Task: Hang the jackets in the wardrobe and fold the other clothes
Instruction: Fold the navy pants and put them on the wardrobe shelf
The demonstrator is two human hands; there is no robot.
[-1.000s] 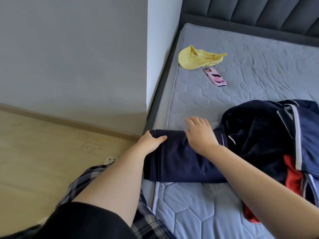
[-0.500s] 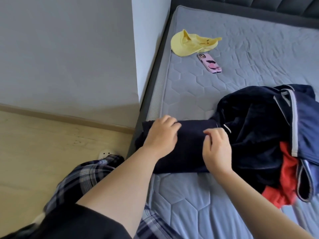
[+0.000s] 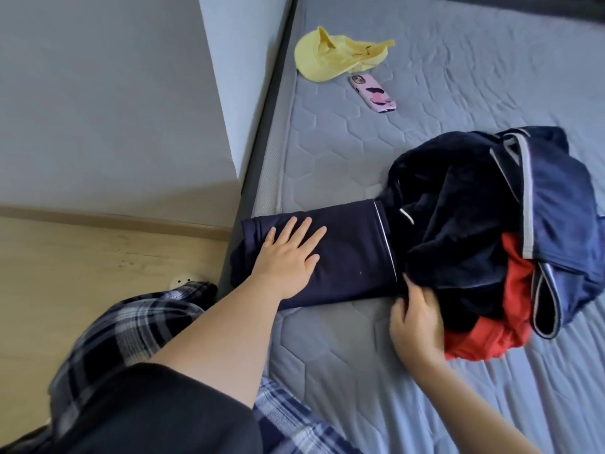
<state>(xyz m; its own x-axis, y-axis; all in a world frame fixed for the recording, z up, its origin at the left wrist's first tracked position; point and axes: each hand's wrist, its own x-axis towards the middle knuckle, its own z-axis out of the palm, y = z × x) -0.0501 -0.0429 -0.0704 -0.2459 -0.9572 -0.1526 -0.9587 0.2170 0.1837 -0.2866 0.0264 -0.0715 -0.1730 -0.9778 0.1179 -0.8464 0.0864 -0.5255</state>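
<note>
We find the folded navy garment (image 3: 340, 253) lying flat at centre frame, on the near-left edge of the mattress (image 3: 327, 362), its white-piped edge touching the heap of unfolded clothes (image 3: 474, 224) at centre right.

Change since half a second ago: the left hand (image 3: 288, 257), then curled over the top of the fold, now lies flat on it with fingers straight and spread, pressing rather than gripping. The right hand (image 3: 415, 319), then pinching the garment's right edge, has left it and now sits at the lower edge of the heap, fingers curled into the dark fabric; we judge it is taking hold of that fabric, though the fingertips are partly hidden.

Meaning for the task: we judge this fold finished and being smoothed, and the next piece is being drawn from the heap. The heap holds dark navy, blue with grey trim, and red cloth; which pieces are jackets we cannot tell. No wardrobe is in view.

Also present at upper centre: a yellow cap (image 3: 337, 57) and, just beside it, a pink phone (image 3: 373, 93).
</note>
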